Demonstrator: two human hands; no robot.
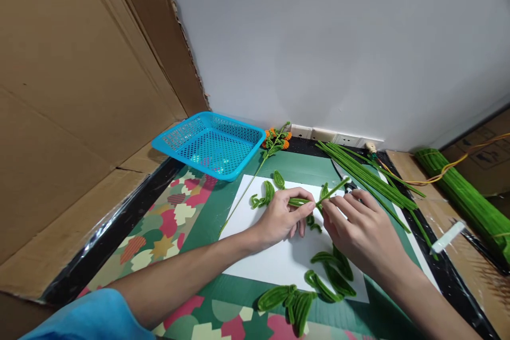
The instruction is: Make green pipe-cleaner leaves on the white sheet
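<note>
The person in front of me works with two bare hands over a white rectangular sheet of paper [261,257]. The green fuzzy leaf piece with a stalk [297,202] lies directly in the grip, above the paper. The left hand [289,212] holds its looped part, narrow, between thumb and fingers. The right hand [358,226] is also closed, its fingertips pinching near the stalk, which points up and to the right.

Behind the right hand there are black-handled scissors [349,187], partly covered by it. The same hand and its forearm stand before some straight green fuzzy stems [366,175], a loose bundle whose number I cannot count. More curled green fuzzy leaf pieces [279,179] lie around the hands, on the paper and at the near side of the table [201,212]; some overlap, so I do not give their exact number.

Beyond the left hand I see one blue perforated plastic basket [211,170] and, just beside it, one long-stemmed orange flower spray [274,143]. At the right side are one thick green bundle [462,199] and one white-handled tool [448,237].
</note>
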